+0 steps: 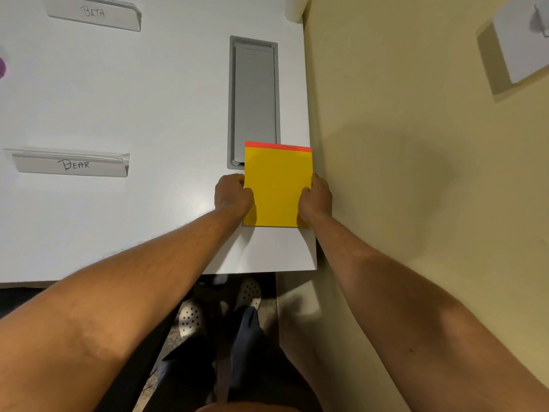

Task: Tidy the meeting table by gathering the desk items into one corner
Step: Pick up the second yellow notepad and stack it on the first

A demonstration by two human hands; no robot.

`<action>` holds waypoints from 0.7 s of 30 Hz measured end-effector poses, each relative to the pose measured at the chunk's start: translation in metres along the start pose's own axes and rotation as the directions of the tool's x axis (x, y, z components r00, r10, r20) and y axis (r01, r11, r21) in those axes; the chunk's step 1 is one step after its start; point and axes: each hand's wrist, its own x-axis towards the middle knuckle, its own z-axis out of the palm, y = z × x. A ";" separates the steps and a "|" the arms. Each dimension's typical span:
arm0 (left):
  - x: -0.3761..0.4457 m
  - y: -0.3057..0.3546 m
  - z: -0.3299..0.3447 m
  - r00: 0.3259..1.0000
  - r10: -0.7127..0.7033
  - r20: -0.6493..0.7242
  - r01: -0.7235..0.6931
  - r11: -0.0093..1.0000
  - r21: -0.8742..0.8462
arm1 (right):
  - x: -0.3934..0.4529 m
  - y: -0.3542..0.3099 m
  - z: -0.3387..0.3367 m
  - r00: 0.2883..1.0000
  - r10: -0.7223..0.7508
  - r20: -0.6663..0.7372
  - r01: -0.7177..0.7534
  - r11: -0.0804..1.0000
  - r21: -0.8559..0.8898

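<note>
A flat yellow rectangular notepad with a red-orange strip along its far edge (277,187) lies on the white meeting table (148,99), near the table's near right corner and flush with its right edge beside the yellowish wall (416,144). Its long axis runs away from the person, the red-orange strip pointing to the far side; its far left corner overlaps the near end of the grey metal cable hatch set into the tabletop (254,99), hiding that end. The left hand (233,193) grips the pad's left edge with curled fingers, and the right hand (316,196) grips the right edge, thumb on top; the fingers under the pad are hidden. Further left stand two clear acrylic name plates, one handwritten "BEAR" (71,163), one "BETA" (95,13). A pale cylinder (294,7) at the far right corner is cut off by the frame, as is a purple thing (1,66) at the left edge, too little to identify
</note>
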 end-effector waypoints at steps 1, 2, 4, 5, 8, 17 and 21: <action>0.000 0.000 0.000 1.000 0.008 0.003 -0.008 1.000 0.000 | 0.000 0.001 0.000 1.000 -0.004 -0.002 0.004 1.000 0.005; 0.000 0.000 0.000 1.000 0.016 0.005 -0.016 1.000 0.005 | 0.000 0.001 0.000 1.000 -0.006 -0.003 0.006 1.000 0.009; 0.000 0.001 0.001 1.000 0.019 0.005 -0.019 1.000 0.018 | 0.000 0.001 0.000 1.000 -0.006 -0.002 0.006 1.000 0.017; 0.000 0.000 0.001 1.000 0.014 0.006 -0.014 1.000 0.019 | 0.000 0.001 0.000 1.000 -0.004 -0.001 0.004 1.000 0.021; 0.001 0.000 0.002 1.000 0.010 0.011 -0.010 1.000 0.019 | 0.000 0.000 0.000 1.000 0.000 -0.001 0.000 1.000 0.028; -0.005 0.004 -0.003 0.999 -0.014 0.032 0.013 1.000 0.018 | -0.003 0.001 -0.002 1.000 -0.002 0.027 0.000 0.997 0.073; -0.013 0.000 -0.006 0.999 -0.037 -0.012 0.037 0.999 0.006 | -0.005 0.003 -0.004 0.999 -0.001 0.051 -0.003 0.996 0.095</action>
